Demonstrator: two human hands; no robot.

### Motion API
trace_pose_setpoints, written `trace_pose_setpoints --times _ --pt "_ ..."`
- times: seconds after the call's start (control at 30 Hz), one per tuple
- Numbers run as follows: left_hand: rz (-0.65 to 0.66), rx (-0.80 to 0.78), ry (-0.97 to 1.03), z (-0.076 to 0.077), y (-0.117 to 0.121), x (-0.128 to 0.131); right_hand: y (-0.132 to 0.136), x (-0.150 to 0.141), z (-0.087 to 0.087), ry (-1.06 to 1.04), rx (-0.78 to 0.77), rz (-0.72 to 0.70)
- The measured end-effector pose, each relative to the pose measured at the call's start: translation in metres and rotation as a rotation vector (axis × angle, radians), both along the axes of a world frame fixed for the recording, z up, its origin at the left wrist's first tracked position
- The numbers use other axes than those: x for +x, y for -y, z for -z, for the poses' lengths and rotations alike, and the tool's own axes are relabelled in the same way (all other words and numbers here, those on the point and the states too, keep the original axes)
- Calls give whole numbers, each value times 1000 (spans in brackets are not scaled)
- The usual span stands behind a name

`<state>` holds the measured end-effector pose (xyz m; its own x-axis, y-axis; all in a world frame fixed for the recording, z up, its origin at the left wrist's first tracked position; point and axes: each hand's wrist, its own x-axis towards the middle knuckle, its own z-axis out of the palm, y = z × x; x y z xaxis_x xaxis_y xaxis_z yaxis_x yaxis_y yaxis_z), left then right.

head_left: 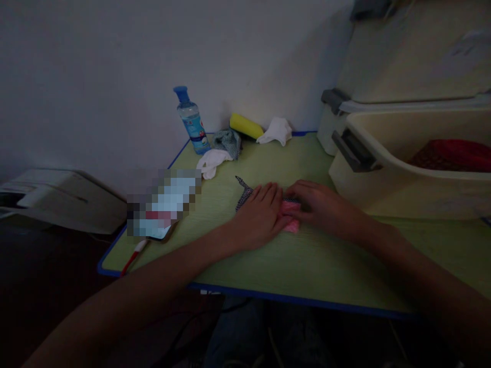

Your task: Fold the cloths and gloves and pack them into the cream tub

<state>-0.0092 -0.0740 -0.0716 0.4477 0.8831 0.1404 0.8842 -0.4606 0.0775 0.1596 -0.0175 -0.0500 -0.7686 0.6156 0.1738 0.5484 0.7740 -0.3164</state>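
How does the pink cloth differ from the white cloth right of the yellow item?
Colour: the pink cloth is pink; the white cloth is white.
Contact: the left hand and right hand are on the pink cloth; no hand touches the white cloth.
Visibility: the pink cloth is partly covered; the white cloth is mostly exposed, bunched near the wall.
Shared: both lie on the green tabletop.
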Motion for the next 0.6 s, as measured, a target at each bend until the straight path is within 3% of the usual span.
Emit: trace_pose_setpoints --times 0.27,0.4,0.6 --pt "54 107 116 -3 -12 -6 -3 -5 2 -8 -80 132" --pt "-21 147 176 -6 -24 -20 -6 -4 2 -45 -100 221" --pt "-143 41 590 1 -46 -44 -13 -1 5 -139 55 276"
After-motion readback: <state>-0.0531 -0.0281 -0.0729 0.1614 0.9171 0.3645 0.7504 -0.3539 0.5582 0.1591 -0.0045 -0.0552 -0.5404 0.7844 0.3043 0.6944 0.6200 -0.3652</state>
